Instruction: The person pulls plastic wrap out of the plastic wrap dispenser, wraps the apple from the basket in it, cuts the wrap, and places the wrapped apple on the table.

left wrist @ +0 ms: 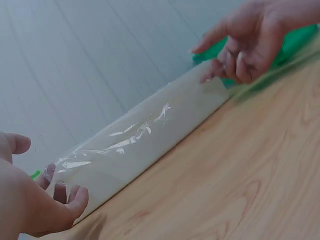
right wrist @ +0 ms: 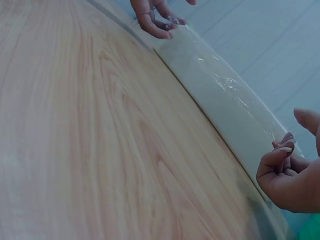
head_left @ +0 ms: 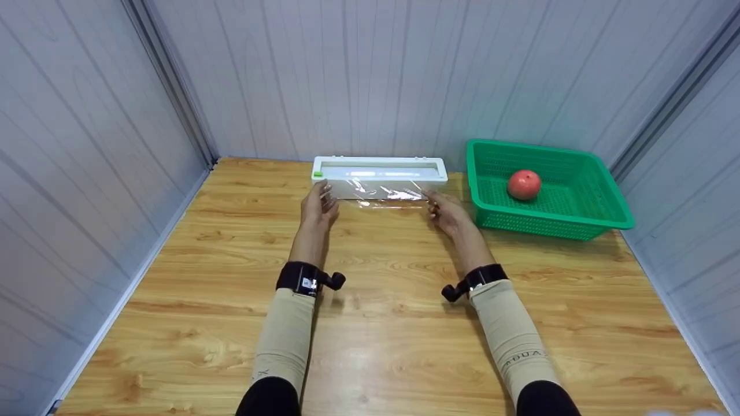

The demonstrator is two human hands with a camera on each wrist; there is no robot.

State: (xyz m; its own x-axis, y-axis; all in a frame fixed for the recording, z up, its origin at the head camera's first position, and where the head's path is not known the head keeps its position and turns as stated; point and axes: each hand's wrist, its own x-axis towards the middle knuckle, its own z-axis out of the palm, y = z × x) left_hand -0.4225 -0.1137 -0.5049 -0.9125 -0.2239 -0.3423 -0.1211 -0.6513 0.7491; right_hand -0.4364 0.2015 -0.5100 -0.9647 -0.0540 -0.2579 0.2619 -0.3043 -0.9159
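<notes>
A sheet of clear cling film (head_left: 381, 193) stretches between the two hands, in front of a long white cling film dispenser (head_left: 378, 162). My left hand (head_left: 318, 205) holds the film's left end at the fingertips, its thumb held apart from them in the left wrist view. Opposite it, my right hand (head_left: 448, 212) grips the right end between curled fingers, with a crumpled film corner (right wrist: 287, 137) poking out and the thumb raised away. Glossy creases run across the film, and the dispenser's pale front shows through it. A small green piece (head_left: 318, 174) sits at the dispenser's left end.
To the right stands a green plastic basket (head_left: 555, 225) with a round pinkish-red fruit (head_left: 524, 185) in it. Grey panel walls (head_left: 370, 75) enclose the wooden table (head_left: 381, 346) at the back and both sides. The dispenser lies close to the back wall.
</notes>
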